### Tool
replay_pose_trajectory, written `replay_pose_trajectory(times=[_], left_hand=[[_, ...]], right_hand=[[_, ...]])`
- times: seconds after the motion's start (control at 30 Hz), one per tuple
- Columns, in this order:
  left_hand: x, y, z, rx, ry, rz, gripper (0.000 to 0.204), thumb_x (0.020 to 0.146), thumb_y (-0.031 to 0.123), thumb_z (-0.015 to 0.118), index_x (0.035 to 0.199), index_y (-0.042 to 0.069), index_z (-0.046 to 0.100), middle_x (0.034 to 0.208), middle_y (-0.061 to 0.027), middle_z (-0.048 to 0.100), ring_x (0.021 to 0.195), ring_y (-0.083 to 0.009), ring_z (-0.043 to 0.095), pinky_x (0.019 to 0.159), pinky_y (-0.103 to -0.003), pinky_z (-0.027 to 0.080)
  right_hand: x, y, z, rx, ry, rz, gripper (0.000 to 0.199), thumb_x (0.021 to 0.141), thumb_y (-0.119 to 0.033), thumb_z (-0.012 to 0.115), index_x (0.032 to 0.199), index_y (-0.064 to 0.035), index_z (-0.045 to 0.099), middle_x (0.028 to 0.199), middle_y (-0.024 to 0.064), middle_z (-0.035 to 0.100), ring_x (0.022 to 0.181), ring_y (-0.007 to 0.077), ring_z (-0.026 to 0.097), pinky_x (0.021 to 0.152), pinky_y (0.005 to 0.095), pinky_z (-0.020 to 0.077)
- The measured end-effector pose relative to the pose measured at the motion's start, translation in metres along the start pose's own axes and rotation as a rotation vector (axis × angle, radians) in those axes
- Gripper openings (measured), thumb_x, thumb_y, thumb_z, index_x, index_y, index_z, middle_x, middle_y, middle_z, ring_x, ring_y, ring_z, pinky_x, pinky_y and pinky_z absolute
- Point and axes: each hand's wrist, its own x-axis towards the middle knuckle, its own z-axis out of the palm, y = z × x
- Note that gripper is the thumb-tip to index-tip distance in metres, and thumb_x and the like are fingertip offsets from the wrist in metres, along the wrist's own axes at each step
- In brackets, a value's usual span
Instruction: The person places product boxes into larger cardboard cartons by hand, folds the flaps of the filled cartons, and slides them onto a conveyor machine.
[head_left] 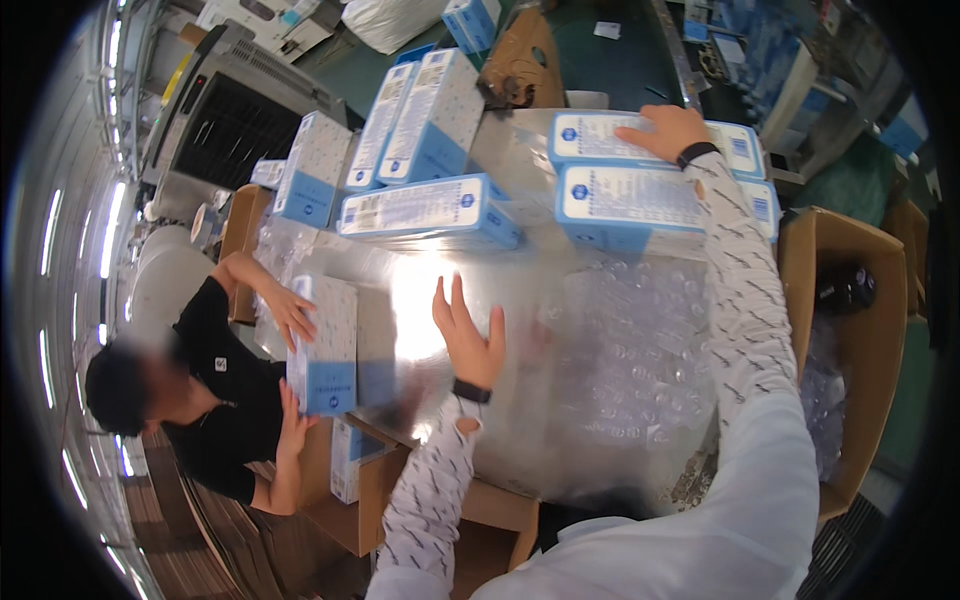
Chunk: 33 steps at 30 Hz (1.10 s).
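The right hand [668,130] is laid flat on a blue-white box [655,140] at the table's far edge; the left hand [468,335] is held open, ungrasping, above glossy film [560,400]; the box could be slid off by a careless push

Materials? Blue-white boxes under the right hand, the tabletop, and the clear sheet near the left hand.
Boxes: printed paperboard by the look, crisp folded edges, slight sheen. Tabletop: likely polished metal, strong mirror glare. Clear sheet: plastic bubble wrap, rows of bubbles visible. Right hand rests on a box; left hand hovers open.
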Motion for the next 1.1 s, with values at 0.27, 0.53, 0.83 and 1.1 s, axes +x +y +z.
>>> replay_pose_trajectory(times=[0.27,0.53,0.83,1.1], left_hand=[[0.163,-0.077,0.02,0.325,-0.322,-0.34,0.068,0.087,0.066,0.036,0.136,0.02,0.044,0.136,-0.0185,0.044,0.137,-0.0437,0.012,0.11,-0.057,0.003],[0.034,-0.11,-0.093,0.104,-0.347,0.209,0.025,0.074,0.021,0.073,0.094,0.01,0.062,0.13,-0.0297,0.038,0.125,-0.0477,0.033,0.102,-0.055,0.029],[-0.067,-0.079,-0.151,0.236,-0.142,-0.612,0.079,0.064,0.017,0.073,0.136,0.012,0.039,0.133,-0.0285,0.032,0.121,-0.0473,0.035,0.096,-0.047,0.038],[-0.189,0.009,-0.318,0.088,0.179,-0.017,0.068,0.064,0.016,0.077,0.127,0.011,0.05,0.124,-0.0211,0.042,0.111,-0.0385,0.045,0.093,-0.043,0.039]], right_hand=[[-0.001,-0.128,0.014,0.4,0.483,-0.665,0.026,0.081,-0.033,0.063,0.09,-0.0081,0.066,0.094,0.0075,0.065,0.092,0.0273,0.057,0.079,0.0395,0.0431],[0.049,-0.315,0.073,-0.058,0.06,-0.873,0.044,0.078,-0.016,0.063,0.12,-0.0217,0.054,0.125,0.0048,0.05,0.121,0.0258,0.042,0.092,0.0516,0.0392],[-0.008,-0.427,0.086,-0.258,-0.154,-0.752,0.074,0.066,-0.014,0.076,0.131,-0.0265,0.042,0.133,0.005,0.044,0.126,0.0277,0.037,0.099,0.0594,0.0292],[-0.104,-0.37,0.012,0.11,-0.365,-1.231,0.095,0.044,-0.008,0.081,0.13,-0.0108,0.04,0.123,0.0137,0.052,0.116,0.0351,0.048,0.1,0.046,0.0366]])
